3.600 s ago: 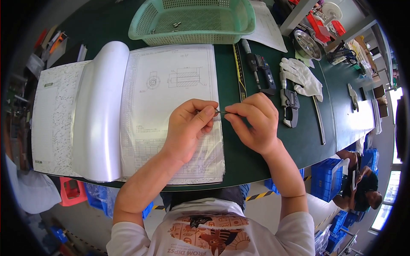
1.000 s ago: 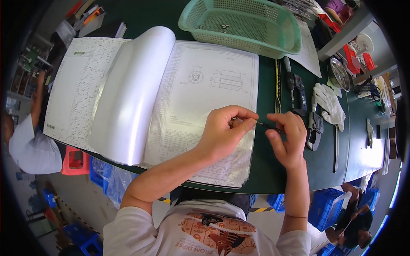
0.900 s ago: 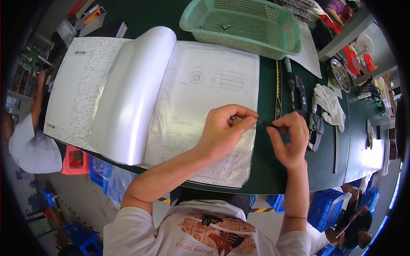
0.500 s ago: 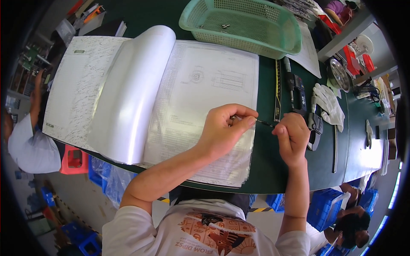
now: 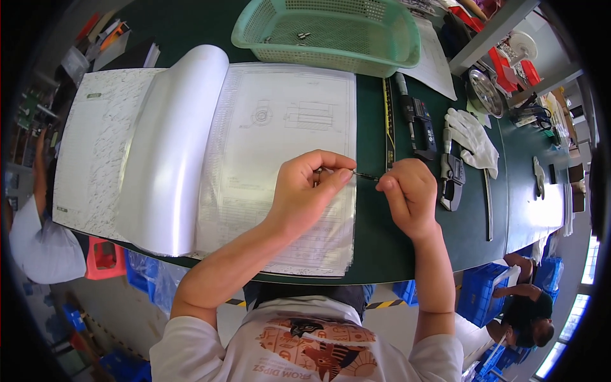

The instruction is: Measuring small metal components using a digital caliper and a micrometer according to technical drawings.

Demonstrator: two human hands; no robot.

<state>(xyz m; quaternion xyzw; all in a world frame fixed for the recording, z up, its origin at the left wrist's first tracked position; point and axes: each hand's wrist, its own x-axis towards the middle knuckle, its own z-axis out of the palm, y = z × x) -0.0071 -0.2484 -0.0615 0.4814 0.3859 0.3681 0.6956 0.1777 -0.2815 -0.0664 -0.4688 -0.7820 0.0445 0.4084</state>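
Between my hands runs a thin dark metal rod [image 5: 365, 175], its left end at the thumb and forefinger of my left hand [image 5: 305, 191]. Those fingers are pinched together, and a bit of shiny metal shows in the gap behind them; its shape is mostly hidden. My right hand [image 5: 409, 196] is closed around the rod's other end. Under my left hand and forearm lies an open binder page with a technical drawing [image 5: 312, 116] in a clear sleeve. A curled plastic sheet [image 5: 175, 153] stands up left of it.
A green plastic basket [image 5: 372, 65] holding several small metal parts is at the back. To the right lie a steel ruler [image 5: 389, 121], two digital micrometers [image 5: 423, 127], a white glove [image 5: 474, 143] and a thin metal strip [image 5: 489, 204]. Other people are at the left and lower right.
My view has shifted, so the table and things on it appear farther left. Both hands keep their grip on the thin rod, with the gap between them about the same.
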